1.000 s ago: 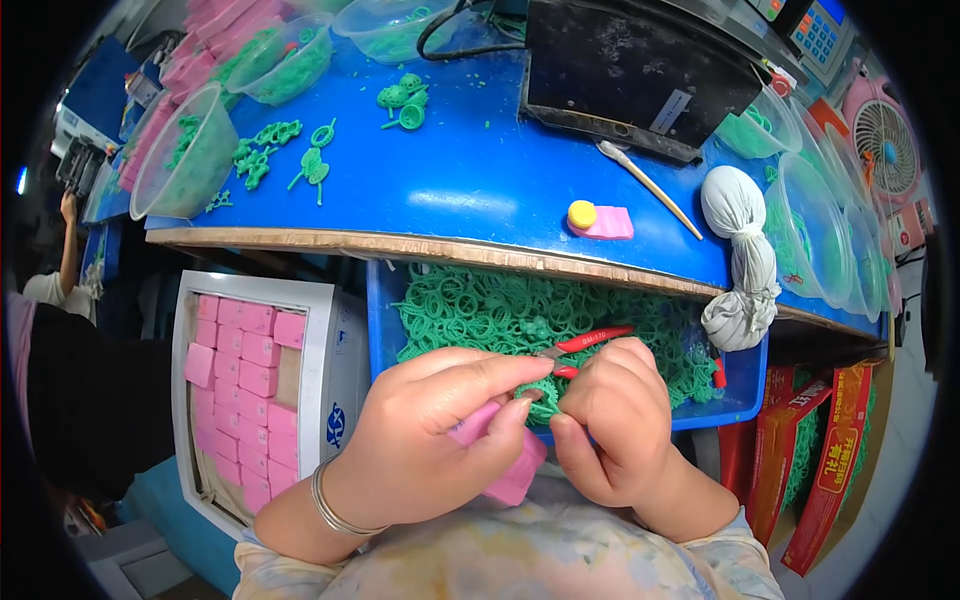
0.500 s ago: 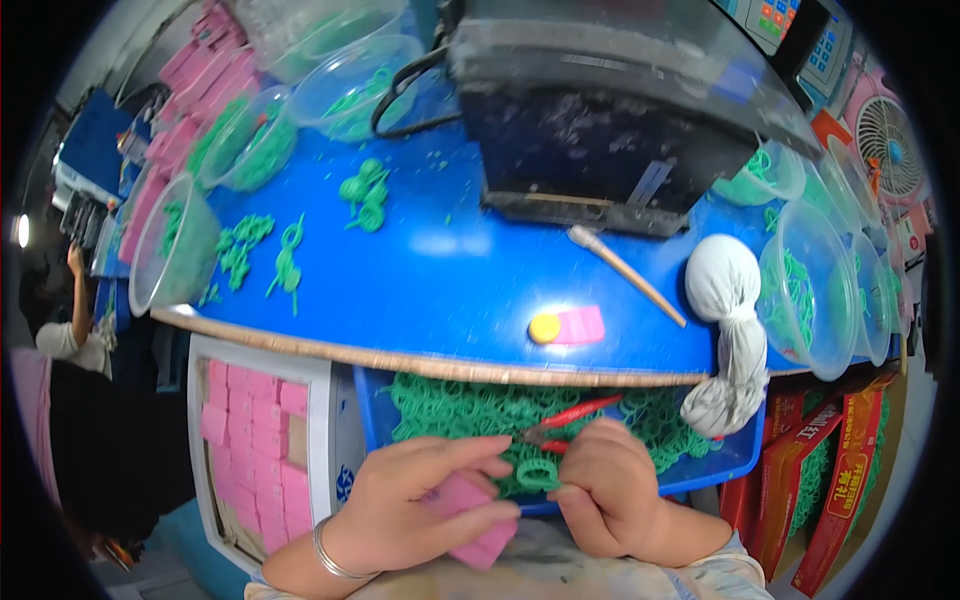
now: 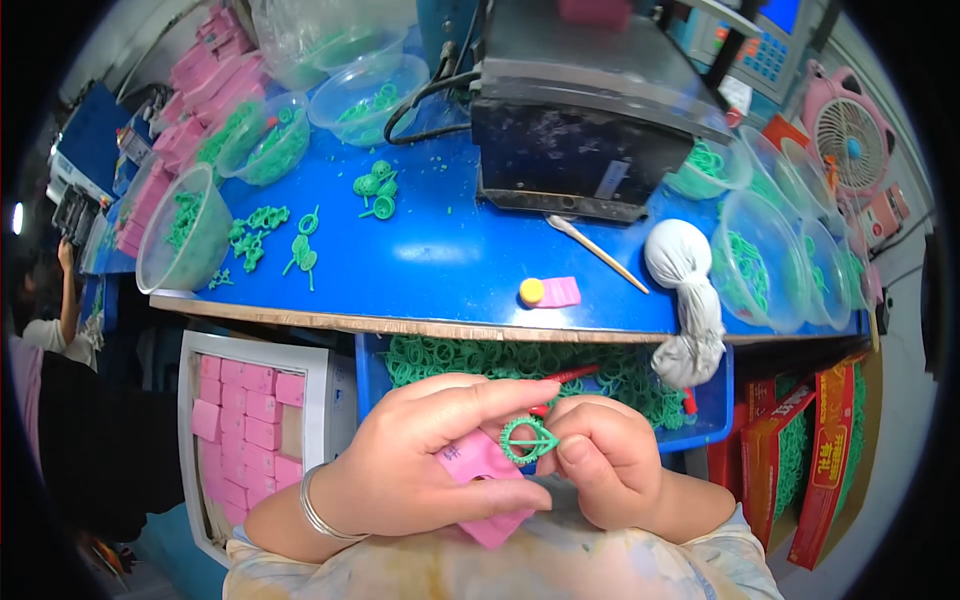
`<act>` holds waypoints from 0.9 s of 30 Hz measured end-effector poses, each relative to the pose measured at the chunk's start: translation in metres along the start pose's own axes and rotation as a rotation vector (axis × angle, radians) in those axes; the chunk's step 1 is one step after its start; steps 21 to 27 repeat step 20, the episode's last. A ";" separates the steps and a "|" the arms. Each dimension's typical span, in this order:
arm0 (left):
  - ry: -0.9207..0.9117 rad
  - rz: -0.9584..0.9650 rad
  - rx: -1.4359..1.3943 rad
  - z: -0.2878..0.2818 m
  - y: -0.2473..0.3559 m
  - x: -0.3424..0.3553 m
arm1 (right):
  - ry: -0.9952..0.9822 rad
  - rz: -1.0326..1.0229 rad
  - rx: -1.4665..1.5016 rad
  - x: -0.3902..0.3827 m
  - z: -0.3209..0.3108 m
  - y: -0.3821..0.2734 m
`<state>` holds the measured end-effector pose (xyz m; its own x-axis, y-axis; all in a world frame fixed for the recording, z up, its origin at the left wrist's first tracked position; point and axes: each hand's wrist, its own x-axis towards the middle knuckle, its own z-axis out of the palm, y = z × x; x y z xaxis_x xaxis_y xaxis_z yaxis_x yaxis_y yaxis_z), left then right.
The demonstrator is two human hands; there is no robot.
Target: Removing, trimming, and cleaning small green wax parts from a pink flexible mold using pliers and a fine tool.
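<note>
My left hand (image 3: 425, 450), with a metal bangle at its wrist, is closed around a pink rubbery block (image 3: 495, 525). Thumb and fingers grip the block from two sides, and a dark mark shows on its face. Opposite it, my right hand (image 3: 605, 455) pinches a green ring-shaped piece (image 3: 520, 458) with a pointed end. The ring stands right against the block, partly in front of it. Red-handled pliers (image 3: 575, 373) show just behind my hands; whether my right fingers also touch them is hidden.
A blue tray (image 3: 722, 425) full of green rings sits below the table's wooden edge (image 3: 400, 325). On the blue table are a yellow-capped pink piece (image 3: 555, 292), a wooden stick (image 3: 605, 255), a tied white cloth bundle (image 3: 675, 250), a dark machine (image 3: 560, 150) and tubs (image 3: 185, 250).
The green ring has been lifted and turned so its open face shows, close against the pink block. Both hands have risen slightly, and the whole view has shifted.
</note>
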<state>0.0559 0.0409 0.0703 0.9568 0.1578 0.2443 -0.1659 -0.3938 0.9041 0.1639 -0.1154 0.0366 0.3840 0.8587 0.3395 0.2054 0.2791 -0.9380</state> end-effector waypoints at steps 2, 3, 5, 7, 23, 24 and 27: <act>-0.025 0.009 -0.025 0.000 0.007 -0.009 | 0.022 -0.053 -0.050 -0.012 0.001 -0.006; -0.050 -0.049 -0.113 -0.001 0.010 -0.011 | 0.031 -0.061 -0.039 -0.016 0.001 -0.008; -0.084 0.014 -0.160 0.001 0.008 -0.012 | 0.045 -0.058 -0.031 -0.025 0.001 -0.011; -0.069 -0.091 -0.239 0.006 0.012 -0.018 | 0.044 -0.043 -0.015 -0.032 0.001 -0.010; -0.047 -0.315 -0.379 0.020 0.003 -0.019 | -0.003 -0.160 -0.131 -0.035 -0.006 0.001; -0.047 -0.315 -0.379 0.020 0.003 -0.019 | -0.003 -0.160 -0.131 -0.035 -0.006 0.001; -0.047 -0.315 -0.379 0.020 0.003 -0.019 | -0.003 -0.160 -0.131 -0.035 -0.006 0.001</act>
